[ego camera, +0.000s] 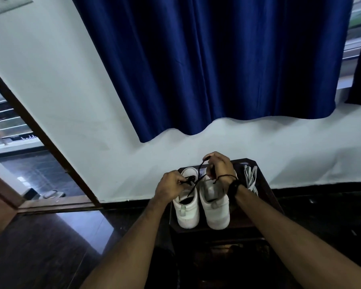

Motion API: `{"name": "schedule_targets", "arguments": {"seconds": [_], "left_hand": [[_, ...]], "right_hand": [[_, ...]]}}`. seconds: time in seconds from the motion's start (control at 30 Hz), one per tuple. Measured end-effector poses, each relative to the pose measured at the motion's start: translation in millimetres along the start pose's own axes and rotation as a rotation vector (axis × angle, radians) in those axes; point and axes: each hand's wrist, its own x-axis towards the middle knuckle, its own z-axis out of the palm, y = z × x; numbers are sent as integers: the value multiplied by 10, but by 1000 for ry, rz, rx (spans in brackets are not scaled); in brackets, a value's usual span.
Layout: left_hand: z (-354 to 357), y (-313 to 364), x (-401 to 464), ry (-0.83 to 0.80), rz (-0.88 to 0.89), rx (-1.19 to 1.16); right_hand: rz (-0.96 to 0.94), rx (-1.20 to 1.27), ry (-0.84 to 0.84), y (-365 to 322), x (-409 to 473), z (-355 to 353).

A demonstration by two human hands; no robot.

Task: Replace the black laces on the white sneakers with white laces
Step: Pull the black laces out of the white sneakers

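Two white sneakers stand side by side on a small dark wooden table (267, 197), heels toward me. The left sneaker (187, 209) carries a black lace (193, 187) in its eyelets. My left hand (170, 186) pinches that lace at the eyelets. My right hand (219, 165) is raised over the right sneaker (216, 207) and holds the lace's free end, pulled up taut. A black band sits on my right wrist. White laces (251, 178) lie bundled on the table to the right of the shoes.
A white wall and a blue curtain (217, 63) rise behind the table. An open doorway with a brown frame (50, 151) is at left. The floor is dark and glossy.
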Motion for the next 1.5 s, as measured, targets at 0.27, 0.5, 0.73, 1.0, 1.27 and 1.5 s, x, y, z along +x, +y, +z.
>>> {"name": "schedule_targets", "arguments": {"seconds": [0.27,0.5,0.73,1.0,1.27,1.5], "left_hand": [[-135,-18,2,1,54,8],[-69,10,-151,169,196,248],[27,-11,-63,-3,394,312],[60,103,-109,150,-243,-843],[-154,103,-37,-62,272,184],[-269,180,-110,394,-480,-1092]], "right_hand": [[-479,-1026,122,260,-335,70],[-391,-1117,162,732,-419,188],[-419,-1088,229,785,-417,215],[-315,-1045,215,746,-441,247],[-85,-973,228,597,-344,314],[-56,-871,265,605,-303,305]]}}
